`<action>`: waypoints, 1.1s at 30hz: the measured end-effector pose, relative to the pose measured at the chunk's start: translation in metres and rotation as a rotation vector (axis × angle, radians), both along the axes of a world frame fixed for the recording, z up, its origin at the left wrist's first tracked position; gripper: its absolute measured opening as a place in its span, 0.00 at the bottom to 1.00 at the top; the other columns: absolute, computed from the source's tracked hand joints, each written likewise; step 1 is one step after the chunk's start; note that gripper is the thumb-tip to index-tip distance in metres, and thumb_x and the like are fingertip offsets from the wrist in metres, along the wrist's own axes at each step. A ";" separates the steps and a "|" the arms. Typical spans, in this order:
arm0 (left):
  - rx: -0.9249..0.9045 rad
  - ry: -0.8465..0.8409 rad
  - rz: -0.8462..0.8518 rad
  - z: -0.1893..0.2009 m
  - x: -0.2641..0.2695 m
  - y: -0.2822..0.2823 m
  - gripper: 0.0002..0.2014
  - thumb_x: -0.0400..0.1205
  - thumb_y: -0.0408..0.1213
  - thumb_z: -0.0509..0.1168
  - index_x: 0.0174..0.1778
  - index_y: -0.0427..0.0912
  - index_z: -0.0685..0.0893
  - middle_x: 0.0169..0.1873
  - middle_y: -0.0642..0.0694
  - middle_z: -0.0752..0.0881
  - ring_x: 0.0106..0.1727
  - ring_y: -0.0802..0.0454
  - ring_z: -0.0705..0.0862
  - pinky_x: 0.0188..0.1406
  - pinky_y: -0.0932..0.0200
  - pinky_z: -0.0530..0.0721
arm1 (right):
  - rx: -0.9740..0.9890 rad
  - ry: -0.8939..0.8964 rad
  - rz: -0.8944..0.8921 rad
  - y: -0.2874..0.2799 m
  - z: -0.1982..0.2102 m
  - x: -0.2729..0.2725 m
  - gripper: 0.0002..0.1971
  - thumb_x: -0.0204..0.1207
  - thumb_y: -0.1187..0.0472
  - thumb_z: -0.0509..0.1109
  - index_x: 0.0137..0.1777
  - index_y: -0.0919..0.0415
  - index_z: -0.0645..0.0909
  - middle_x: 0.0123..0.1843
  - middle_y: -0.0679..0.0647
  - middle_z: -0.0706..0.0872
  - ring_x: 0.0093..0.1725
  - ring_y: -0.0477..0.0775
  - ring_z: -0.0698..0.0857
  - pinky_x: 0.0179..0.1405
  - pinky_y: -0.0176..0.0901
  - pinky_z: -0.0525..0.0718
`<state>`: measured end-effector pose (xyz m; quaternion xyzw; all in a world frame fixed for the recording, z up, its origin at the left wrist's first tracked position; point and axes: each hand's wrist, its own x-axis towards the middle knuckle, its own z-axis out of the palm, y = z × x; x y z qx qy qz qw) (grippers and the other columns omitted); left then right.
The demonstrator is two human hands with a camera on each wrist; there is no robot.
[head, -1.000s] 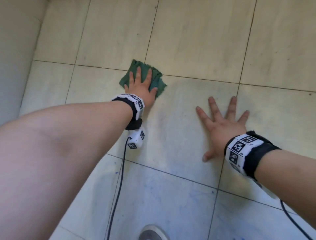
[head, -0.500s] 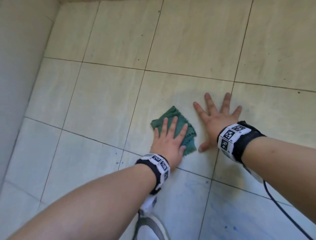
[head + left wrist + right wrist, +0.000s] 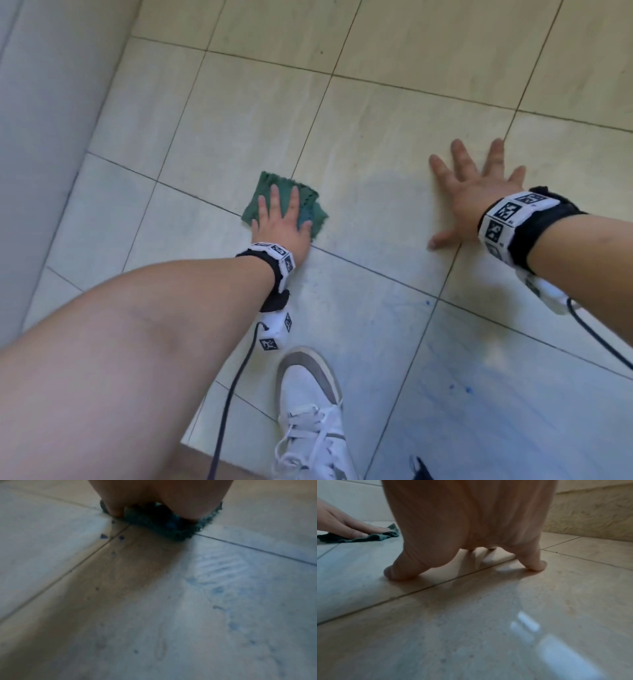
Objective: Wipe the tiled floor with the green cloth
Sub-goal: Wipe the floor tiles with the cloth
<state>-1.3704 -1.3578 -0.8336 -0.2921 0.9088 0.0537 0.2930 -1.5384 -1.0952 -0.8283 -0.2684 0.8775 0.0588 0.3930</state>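
Green cloth lies flat on the tiled floor, across a grout line. My left hand presses it down with straight fingers. My right hand is spread flat on the bare tile, well apart from the cloth, fingers splayed. Blue smears mark the near tiles beside my white sneaker.

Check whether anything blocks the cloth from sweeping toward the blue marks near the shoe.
Nothing visible does. The left hand presses flat on the green cloth; bare tiled floor lies between it and the blue marks. The white shoe stands beside that path.
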 end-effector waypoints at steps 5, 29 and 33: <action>0.036 0.019 -0.142 -0.003 -0.005 0.050 0.34 0.90 0.52 0.47 0.86 0.54 0.35 0.85 0.43 0.30 0.85 0.35 0.32 0.82 0.31 0.43 | -0.018 -0.006 -0.012 0.006 0.003 0.006 0.73 0.53 0.25 0.79 0.83 0.38 0.25 0.84 0.44 0.21 0.82 0.75 0.25 0.78 0.84 0.45; 0.075 -0.002 -0.621 -0.004 -0.050 0.180 0.35 0.88 0.55 0.47 0.86 0.56 0.33 0.84 0.43 0.28 0.84 0.35 0.30 0.83 0.32 0.41 | -0.025 0.043 -0.172 0.118 -0.003 0.017 0.71 0.58 0.28 0.80 0.84 0.39 0.27 0.85 0.45 0.23 0.83 0.73 0.26 0.78 0.84 0.48; 0.165 0.015 -0.783 -0.009 -0.047 0.249 0.35 0.88 0.55 0.49 0.86 0.57 0.36 0.84 0.45 0.29 0.83 0.36 0.28 0.81 0.32 0.36 | -0.008 0.041 -0.090 0.124 -0.001 0.010 0.72 0.57 0.34 0.84 0.86 0.41 0.30 0.87 0.47 0.26 0.84 0.74 0.30 0.80 0.80 0.53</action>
